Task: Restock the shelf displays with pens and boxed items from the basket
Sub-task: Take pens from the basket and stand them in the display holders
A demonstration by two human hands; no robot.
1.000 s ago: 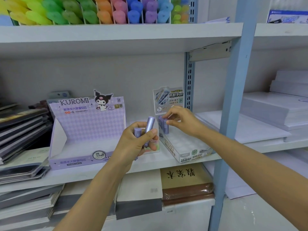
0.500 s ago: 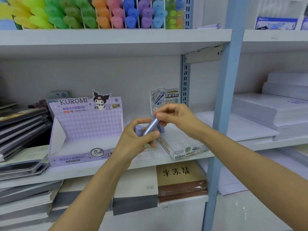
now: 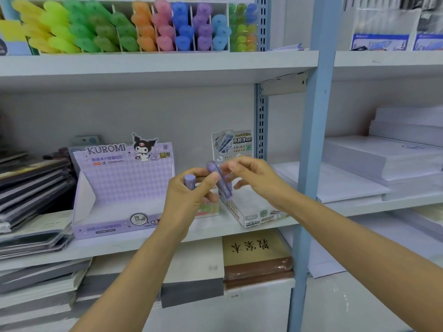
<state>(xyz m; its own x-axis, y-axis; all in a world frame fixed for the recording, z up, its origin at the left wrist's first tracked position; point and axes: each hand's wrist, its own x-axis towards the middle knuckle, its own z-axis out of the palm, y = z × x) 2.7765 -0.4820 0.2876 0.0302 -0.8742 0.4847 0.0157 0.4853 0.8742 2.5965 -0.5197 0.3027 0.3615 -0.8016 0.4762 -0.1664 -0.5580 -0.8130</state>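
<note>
My left hand [image 3: 189,195] grips purple lead tubes; one tube's cap [image 3: 189,180] sticks up above my fist. A second purple tube [image 3: 219,179] stands tilted between both hands, and my right hand [image 3: 251,174] pinches its upper end with thumb and fingertips. Both hands hover in front of the middle shelf, between the purple Kuromi display box [image 3: 119,188] on the left and the white display tray [image 3: 254,209] on the right. The white tray's slots are mostly hidden behind my hands. No basket is in view.
A blue shelf upright [image 3: 314,140] stands right of my hands. Coloured highlighters [image 3: 134,29] fill the upper shelf. Dark notebooks [image 3: 31,178] are stacked at left, white paper reams [image 3: 388,159] at right, and books [image 3: 256,255] lie on the shelf below.
My right hand left the white tray, came back to my left hand and took hold of the top of a purple tube. The camera has tilted slightly.
</note>
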